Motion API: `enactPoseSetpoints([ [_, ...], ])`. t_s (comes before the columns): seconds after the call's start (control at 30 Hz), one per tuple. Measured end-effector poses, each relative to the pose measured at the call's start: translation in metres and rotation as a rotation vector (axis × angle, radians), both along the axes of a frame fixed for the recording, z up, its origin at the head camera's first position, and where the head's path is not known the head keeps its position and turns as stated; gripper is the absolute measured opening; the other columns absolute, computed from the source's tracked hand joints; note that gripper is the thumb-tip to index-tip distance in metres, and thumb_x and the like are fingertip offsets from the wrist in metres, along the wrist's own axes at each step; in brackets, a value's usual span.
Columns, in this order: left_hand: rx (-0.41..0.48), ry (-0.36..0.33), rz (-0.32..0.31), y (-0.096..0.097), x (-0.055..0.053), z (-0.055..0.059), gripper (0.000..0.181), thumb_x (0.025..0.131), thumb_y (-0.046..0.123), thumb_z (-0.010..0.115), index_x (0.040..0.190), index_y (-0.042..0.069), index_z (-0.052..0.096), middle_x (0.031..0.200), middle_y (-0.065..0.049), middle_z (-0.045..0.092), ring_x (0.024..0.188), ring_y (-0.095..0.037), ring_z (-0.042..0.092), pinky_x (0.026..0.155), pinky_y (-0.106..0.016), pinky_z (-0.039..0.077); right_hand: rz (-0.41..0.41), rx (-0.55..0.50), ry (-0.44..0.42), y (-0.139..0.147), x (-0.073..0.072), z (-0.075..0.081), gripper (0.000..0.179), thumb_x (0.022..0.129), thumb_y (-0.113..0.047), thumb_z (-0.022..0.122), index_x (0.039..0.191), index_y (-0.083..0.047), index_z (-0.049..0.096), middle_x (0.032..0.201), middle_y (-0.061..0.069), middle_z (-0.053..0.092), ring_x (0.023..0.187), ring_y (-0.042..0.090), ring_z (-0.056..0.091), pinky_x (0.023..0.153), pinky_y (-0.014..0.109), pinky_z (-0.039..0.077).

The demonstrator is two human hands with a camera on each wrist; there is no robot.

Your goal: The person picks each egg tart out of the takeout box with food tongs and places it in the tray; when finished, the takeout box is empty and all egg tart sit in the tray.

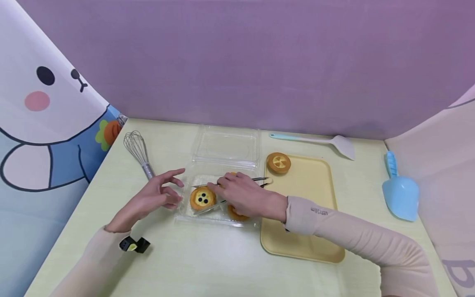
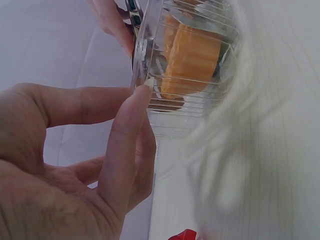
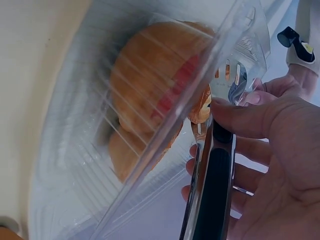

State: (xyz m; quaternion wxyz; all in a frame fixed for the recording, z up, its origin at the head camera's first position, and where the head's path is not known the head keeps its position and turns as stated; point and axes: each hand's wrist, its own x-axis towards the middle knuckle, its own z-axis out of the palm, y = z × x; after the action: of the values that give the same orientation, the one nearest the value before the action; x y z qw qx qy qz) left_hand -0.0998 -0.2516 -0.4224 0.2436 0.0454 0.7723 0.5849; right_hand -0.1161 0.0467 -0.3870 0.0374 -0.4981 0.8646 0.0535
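Note:
My right hand (image 1: 241,194) grips metal tongs (image 3: 215,185) with dark handle inlays, low over a clear plastic clamshell box (image 1: 222,223). The slotted tong ends reach either side of a round tart with three dark berries (image 1: 203,199), inside the box at its left. Whether they squeeze it is unclear. Another tart (image 1: 237,214) lies partly under my right hand; the right wrist view shows red topping (image 3: 175,87) on a pastry there. At the box's left edge, my left hand (image 1: 159,194) has its thumb and fingertips together on the rim (image 2: 150,55), seemingly pinching it.
The box's hinged lid (image 1: 226,142) lies open behind it. To the right is a yellow tray (image 1: 304,243) with a tart (image 1: 278,163) at its back left corner. A whisk (image 1: 139,152), a spatula (image 1: 341,146) and a blue scoop (image 1: 400,194) lie around.

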Motion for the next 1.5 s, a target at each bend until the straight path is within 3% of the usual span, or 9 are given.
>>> enactPoseSetpoints([
  [0.6,-0.001,0.006,-0.02,0.003,-0.003,0.0,0.09,0.084,-0.015,0.051,0.166,0.005,0.021,0.136,-0.032,0.044,0.088,-0.012,0.07,0.073,-0.032,0.065,0.007,-0.066,0.076,0.015,0.001,-0.005,0.069,0.092,-0.013,0.069,0.157,-0.018,0.045,0.138,0.003,0.064,0.125,0.023,0.059,0.09,0.039,0.056],
  [0.93,0.005,0.004,-0.018,0.003,-0.004,0.0,0.089,0.083,-0.014,0.05,0.166,0.004,0.021,0.137,-0.033,0.044,0.089,-0.015,0.071,0.073,-0.032,0.065,-0.049,-0.081,0.067,0.029,0.002,0.009,0.076,0.09,-0.007,0.072,0.159,-0.019,0.043,0.144,0.004,0.061,0.129,0.024,0.058,0.095,0.041,0.057],
  [1.1,0.015,-0.004,-0.012,0.003,-0.004,0.0,0.09,0.084,-0.014,0.052,0.166,0.005,0.021,0.136,-0.032,0.044,0.089,-0.015,0.071,0.073,-0.032,0.065,-0.082,-0.123,0.085,0.041,0.001,0.019,0.078,0.089,-0.007,0.075,0.159,-0.019,0.042,0.144,0.004,0.061,0.128,0.025,0.059,0.092,0.04,0.057],
  [1.33,0.021,-0.008,-0.006,0.002,-0.002,0.0,0.09,0.084,-0.014,0.056,0.166,0.005,0.021,0.136,-0.032,0.044,0.088,-0.015,0.07,0.074,-0.033,0.065,-0.142,-0.219,0.148,0.067,-0.001,0.028,0.071,0.094,-0.021,0.076,0.158,-0.021,0.045,0.142,0.002,0.063,0.123,0.027,0.063,0.088,0.043,0.057],
  [1.5,0.03,-0.008,0.0,0.0,0.0,0.0,0.09,0.085,-0.014,0.056,0.166,0.005,0.021,0.136,-0.031,0.044,0.087,-0.015,0.07,0.074,-0.033,0.065,-0.187,-0.241,0.183,0.09,-0.003,0.029,0.065,0.097,-0.022,0.073,0.157,-0.018,0.047,0.139,0.004,0.065,0.125,0.031,0.061,0.097,0.046,0.056],
])
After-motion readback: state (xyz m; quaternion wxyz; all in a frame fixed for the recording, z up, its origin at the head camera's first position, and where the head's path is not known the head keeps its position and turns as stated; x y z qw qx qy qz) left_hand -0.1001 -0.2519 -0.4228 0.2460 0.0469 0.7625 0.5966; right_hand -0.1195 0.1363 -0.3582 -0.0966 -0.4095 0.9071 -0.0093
